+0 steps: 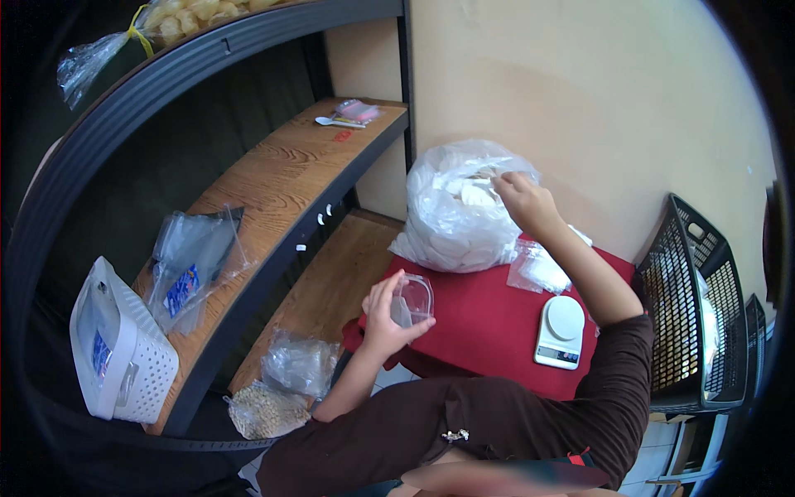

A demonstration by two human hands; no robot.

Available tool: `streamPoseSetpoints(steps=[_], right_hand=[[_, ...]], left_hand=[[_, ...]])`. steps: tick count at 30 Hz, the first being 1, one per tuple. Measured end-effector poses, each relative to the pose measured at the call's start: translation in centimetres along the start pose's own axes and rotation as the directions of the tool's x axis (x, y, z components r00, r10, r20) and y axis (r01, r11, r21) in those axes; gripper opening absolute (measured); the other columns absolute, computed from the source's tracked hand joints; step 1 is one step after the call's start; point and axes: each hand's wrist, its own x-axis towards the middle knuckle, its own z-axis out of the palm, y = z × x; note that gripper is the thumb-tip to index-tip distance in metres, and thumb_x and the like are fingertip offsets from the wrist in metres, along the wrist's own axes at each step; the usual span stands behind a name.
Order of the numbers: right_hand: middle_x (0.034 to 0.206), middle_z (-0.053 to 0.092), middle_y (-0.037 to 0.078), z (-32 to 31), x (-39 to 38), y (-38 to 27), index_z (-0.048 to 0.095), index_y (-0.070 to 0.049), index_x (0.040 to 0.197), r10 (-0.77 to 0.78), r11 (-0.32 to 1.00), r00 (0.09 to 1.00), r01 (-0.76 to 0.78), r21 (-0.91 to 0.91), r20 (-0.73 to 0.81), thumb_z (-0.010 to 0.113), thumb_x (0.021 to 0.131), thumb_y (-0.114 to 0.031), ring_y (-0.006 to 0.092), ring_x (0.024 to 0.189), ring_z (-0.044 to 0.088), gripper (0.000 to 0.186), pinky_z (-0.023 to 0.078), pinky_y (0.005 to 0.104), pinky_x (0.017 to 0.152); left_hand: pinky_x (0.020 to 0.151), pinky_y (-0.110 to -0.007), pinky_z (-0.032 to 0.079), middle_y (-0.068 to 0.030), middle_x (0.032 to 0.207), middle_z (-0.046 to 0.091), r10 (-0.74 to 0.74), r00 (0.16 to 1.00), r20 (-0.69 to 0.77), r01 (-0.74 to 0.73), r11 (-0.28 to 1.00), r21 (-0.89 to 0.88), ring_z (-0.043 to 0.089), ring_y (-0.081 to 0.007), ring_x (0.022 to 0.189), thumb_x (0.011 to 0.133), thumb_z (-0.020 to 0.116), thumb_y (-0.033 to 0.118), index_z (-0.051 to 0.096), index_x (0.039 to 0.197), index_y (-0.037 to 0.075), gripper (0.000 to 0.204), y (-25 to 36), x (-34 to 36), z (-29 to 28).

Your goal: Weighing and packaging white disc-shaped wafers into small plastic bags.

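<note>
My left hand (384, 321) grips a clear plastic cup (416, 298), fingers on one side and thumb near its lower edge. The cup is tilted above the left edge of the red-covered table (489, 319); whether anything is inside is hard to make out. Toward the back of the table stands a large translucent plastic bag (451, 236), its mouth open, with pale, flat pieces (478, 195) showing inside. My right hand (523, 199) is at the right side of that opening, fingers drawn together and pointing down into it. Whatever is between those fingertips is hidden.
A white digital scale (562, 330) sits on the table's right, below small clear bags (538, 269). At far right stands a black plastic crate (687, 306). The wooden shelf (265, 170) on the left bears a white spoon (335, 123), plastic bags (192, 265) and a white basket (149, 377).
</note>
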Motion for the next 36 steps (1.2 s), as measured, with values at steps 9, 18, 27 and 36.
streamPoseSetpoints(steps=[9,18,27,36], right_hand=[[0.078,0.064,0.000,-7.4,-5.3,-8.7,0.062,0.000,0.111,0.756,0.159,0.631,-0.436,0.886,0.174,0.072,0.084,-0.003,0.0035,0.073,0.059,0.029,0.045,0.0184,0.057],[0.078,0.066,0.005,-10.1,-8.0,-11.2,0.062,0.000,0.108,0.827,0.287,0.560,-0.490,0.823,0.045,0.072,0.083,-0.001,0.0059,0.068,0.062,0.027,0.047,0.0206,0.050],[0.081,0.067,0.008,-11.3,-8.9,-11.6,0.065,-0.003,0.103,0.704,0.524,0.710,-0.509,0.683,-0.010,0.076,0.077,-0.010,0.0232,0.075,0.064,0.029,0.051,0.0356,0.071],[0.111,0.061,0.013,-10.8,-8.1,-11.9,0.071,-0.009,0.098,0.592,0.648,0.806,-0.478,0.593,0.002,0.075,0.078,-0.012,0.0326,0.103,0.054,0.020,0.048,0.0402,0.085]], left_hand=[[0.098,-0.047,0.034,-0.0118,0.127,0.055,0.121,0.992,-0.048,-0.108,0.970,0.218,0.049,-0.0301,0.118,0.054,0.090,0.040,0.044,0.138,0.005,0.102,5.6,5.1,4.3],[0.098,-0.046,0.034,-0.0119,0.127,0.054,0.194,0.981,-0.004,-0.190,0.968,0.163,0.049,-0.0292,0.118,0.053,0.090,0.040,0.042,0.140,0.004,0.106,9.2,5.6,8.9],[0.101,-0.048,0.032,-0.0140,0.128,0.051,0.200,0.978,-0.062,-0.198,0.980,0.023,0.045,-0.0322,0.120,0.057,0.088,0.038,0.037,0.143,0.004,0.105,9.4,5.1,10.4],[0.100,-0.047,0.034,-0.0157,0.128,0.051,0.241,0.965,-0.101,-0.237,0.970,0.053,0.047,-0.0338,0.117,0.058,0.087,0.032,0.037,0.142,0.003,0.102,8.7,4.4,9.4]])
